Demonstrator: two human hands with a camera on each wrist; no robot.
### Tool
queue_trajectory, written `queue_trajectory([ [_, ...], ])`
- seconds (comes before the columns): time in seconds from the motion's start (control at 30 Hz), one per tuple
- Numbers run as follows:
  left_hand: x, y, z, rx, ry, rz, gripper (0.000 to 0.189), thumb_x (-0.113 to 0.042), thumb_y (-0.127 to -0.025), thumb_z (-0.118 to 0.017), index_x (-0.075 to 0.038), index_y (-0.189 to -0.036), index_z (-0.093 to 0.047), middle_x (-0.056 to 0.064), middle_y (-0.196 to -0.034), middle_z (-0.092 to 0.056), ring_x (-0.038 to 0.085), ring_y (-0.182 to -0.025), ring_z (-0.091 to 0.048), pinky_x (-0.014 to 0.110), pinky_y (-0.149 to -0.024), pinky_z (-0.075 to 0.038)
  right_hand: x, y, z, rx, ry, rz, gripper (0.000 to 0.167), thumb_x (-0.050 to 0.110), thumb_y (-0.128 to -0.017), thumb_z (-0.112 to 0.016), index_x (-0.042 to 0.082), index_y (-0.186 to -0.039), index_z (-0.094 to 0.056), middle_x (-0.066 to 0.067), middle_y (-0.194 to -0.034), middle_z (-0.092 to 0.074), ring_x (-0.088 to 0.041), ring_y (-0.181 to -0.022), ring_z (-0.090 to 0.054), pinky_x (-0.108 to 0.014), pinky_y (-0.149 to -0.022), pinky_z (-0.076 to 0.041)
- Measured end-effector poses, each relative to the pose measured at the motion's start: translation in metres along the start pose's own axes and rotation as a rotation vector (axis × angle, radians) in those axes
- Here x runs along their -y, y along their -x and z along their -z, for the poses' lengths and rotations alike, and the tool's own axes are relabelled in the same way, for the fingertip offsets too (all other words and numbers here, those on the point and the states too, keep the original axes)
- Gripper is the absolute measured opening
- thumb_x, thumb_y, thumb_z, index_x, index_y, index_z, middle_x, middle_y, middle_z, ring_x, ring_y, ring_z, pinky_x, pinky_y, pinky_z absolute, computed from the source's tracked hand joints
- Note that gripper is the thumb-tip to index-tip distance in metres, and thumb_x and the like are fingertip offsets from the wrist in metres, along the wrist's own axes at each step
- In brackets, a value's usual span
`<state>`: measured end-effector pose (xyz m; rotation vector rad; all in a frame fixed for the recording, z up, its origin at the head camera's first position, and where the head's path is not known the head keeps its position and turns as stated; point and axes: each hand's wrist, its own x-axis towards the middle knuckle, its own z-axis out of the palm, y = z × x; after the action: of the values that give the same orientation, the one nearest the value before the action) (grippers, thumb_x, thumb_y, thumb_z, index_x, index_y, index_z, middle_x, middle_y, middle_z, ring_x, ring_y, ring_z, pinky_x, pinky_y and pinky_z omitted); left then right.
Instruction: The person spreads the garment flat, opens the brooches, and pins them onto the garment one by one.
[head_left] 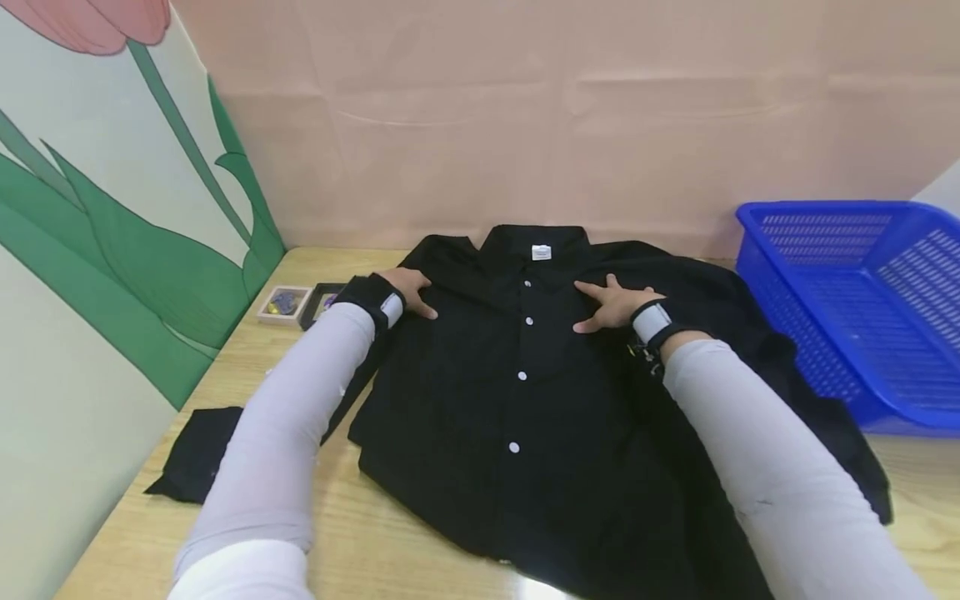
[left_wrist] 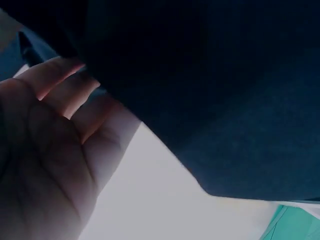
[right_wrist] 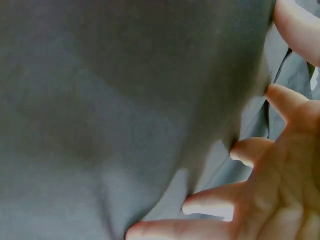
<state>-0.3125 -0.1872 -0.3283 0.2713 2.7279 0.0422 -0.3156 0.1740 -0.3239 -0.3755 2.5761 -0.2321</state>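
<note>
Mid-frame, the shirt (head_left: 487, 358) is touched by the left hand (head_left: 408, 287), fingers extended, and right hand (head_left: 618, 307), fingers spread, likely for flatness.

Shirt (head_left: 480, 358) spread on table (head_left: 337, 517), collar (head_left: 498, 242) at back, hem (head_left: 431, 515) twd person, buttons (head_left: 522, 376) in a row down the mid. L hand (head_left: 408, 290) on its upper L side, R hand (head_left: 613, 307) on upper R, button row btwn. L sleeve (head_left: 363, 375) runs under L forearm (head_left: 277, 433); cuff (head_left: 198, 454) on table, L of that arm. 2 small boxes (head_left: 264, 315) side by side, back L of table, nr L hand, w/ bits (head_left: 282, 303) inside. Basket (head_left: 780, 292) on table, R of shirt; R sleeve (head_left: 855, 467) passes its L side & front. Wall (head_left: 525, 125) behind table, side wall (head_left: 60, 400) along L.
</note>
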Motion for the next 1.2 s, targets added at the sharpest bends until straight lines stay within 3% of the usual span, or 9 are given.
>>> queue_trajectory([
  [0.1, 0.003, 0.004, -0.006, 0.046, -0.012, 0.031, 0.101, -0.062, -0.082, -0.072, -0.015, -0.158, -0.025, 0.015, -0.166, -0.018, 0.036, -0.150, -0.027, 0.051, -0.119, -0.028, -0.001, -0.004, 0.005, 0.002, -0.006, -0.003, 0.090, 0.047, -0.093, -0.064, 0.015, -0.159, -0.012, -0.038, -0.158, 0.011, -0.073, -0.137, 0.003, -0.085, -0.103, 0.000],
  [0.17, -0.005, 0.022, -0.005, 0.094, -0.031, 0.068, 0.104, -0.060, -0.085, -0.070, -0.018, -0.161, -0.012, 0.016, -0.167, -0.004, 0.039, -0.152, -0.019, 0.056, -0.120, -0.024, -0.003, -0.007, 0.008, -0.007, -0.019, 0.005, 0.089, 0.045, -0.093, -0.064, 0.016, -0.159, -0.013, -0.037, -0.158, 0.010, -0.073, -0.137, 0.003, -0.084, -0.103, 0.001],
  [0.33, -0.021, 0.051, -0.006, 0.109, -0.096, 0.083, 0.106, -0.063, -0.085, -0.066, -0.021, -0.161, -0.006, 0.020, -0.167, -0.002, 0.043, -0.151, -0.019, 0.063, -0.117, -0.024, -0.016, -0.011, 0.008, -0.015, -0.038, 0.026, 0.086, 0.042, -0.095, -0.063, 0.015, -0.159, -0.012, -0.038, -0.157, 0.012, -0.075, -0.133, 0.010, -0.085, -0.101, 0.004],
  [0.53, -0.033, 0.068, -0.006, 0.122, -0.109, 0.114, 0.108, -0.069, -0.085, -0.061, -0.022, -0.161, -0.002, 0.020, -0.167, 0.000, 0.039, -0.153, -0.017, 0.059, -0.118, -0.026, -0.027, -0.001, -0.001, -0.032, -0.005, 0.089, 0.081, 0.041, -0.098, -0.059, 0.011, -0.158, -0.016, -0.039, -0.158, 0.006, -0.078, -0.131, 0.007, -0.086, -0.100, -0.004],
  [0.73, -0.041, 0.088, -0.010, 0.040, -0.052, -0.014, 0.094, -0.063, -0.093, -0.053, -0.012, -0.160, -0.010, 0.022, -0.166, -0.006, 0.044, -0.152, -0.010, 0.062, -0.119, -0.019, -0.038, 0.055, -0.020, -0.122, 0.114, 0.200, 0.076, 0.046, -0.096, -0.061, 0.008, -0.155, -0.031, -0.036, -0.159, -0.012, -0.072, -0.136, -0.007, -0.086, -0.097, -0.015],
  [0.83, -0.047, 0.118, -0.017, 0.035, -0.010, -0.161, 0.091, -0.058, -0.094, -0.057, -0.011, -0.160, -0.016, 0.019, -0.166, -0.007, 0.042, -0.154, -0.005, 0.065, -0.118, -0.019, -0.045, 0.099, -0.040, -0.216, 0.151, 0.295, 0.070, 0.049, -0.094, -0.062, 0.014, -0.152, -0.040, -0.030, -0.159, -0.024, -0.068, -0.137, -0.018, -0.088, -0.092, -0.021],
  [0.97, -0.052, 0.163, -0.035, 0.135, 0.055, -0.295, 0.093, -0.055, -0.087, -0.069, -0.015, -0.158, -0.025, 0.013, -0.167, -0.010, 0.036, -0.155, -0.004, 0.064, -0.118, -0.019, -0.060, 0.157, -0.076, -0.234, 0.060, 0.431, 0.068, 0.047, -0.090, -0.068, 0.021, -0.149, -0.045, -0.025, -0.156, -0.034, -0.067, -0.134, -0.027, -0.084, -0.087, -0.030],
  [1.07, -0.055, 0.183, -0.052, 0.158, 0.069, -0.302, 0.100, -0.052, -0.082, -0.076, -0.016, -0.159, -0.024, 0.011, -0.168, -0.007, 0.033, -0.155, -0.004, 0.054, -0.120, -0.024, -0.071, 0.182, -0.101, -0.194, 0.028, 0.445, 0.079, 0.049, -0.081, -0.075, 0.031, -0.150, -0.042, -0.016, -0.161, -0.029, -0.064, -0.137, -0.025, -0.082, -0.085, -0.033],
  [1.2, -0.068, 0.198, -0.074, 0.085, 0.050, -0.287, 0.108, -0.050, -0.077, -0.081, -0.012, -0.159, -0.021, 0.017, -0.167, -0.005, 0.038, -0.154, -0.011, 0.045, -0.117, -0.034, -0.078, 0.194, -0.118, -0.211, 0.061, 0.396, 0.092, 0.044, -0.072, -0.082, 0.040, -0.151, -0.036, -0.001, -0.168, -0.015, -0.061, -0.142, -0.020, -0.083, -0.083, -0.033],
])
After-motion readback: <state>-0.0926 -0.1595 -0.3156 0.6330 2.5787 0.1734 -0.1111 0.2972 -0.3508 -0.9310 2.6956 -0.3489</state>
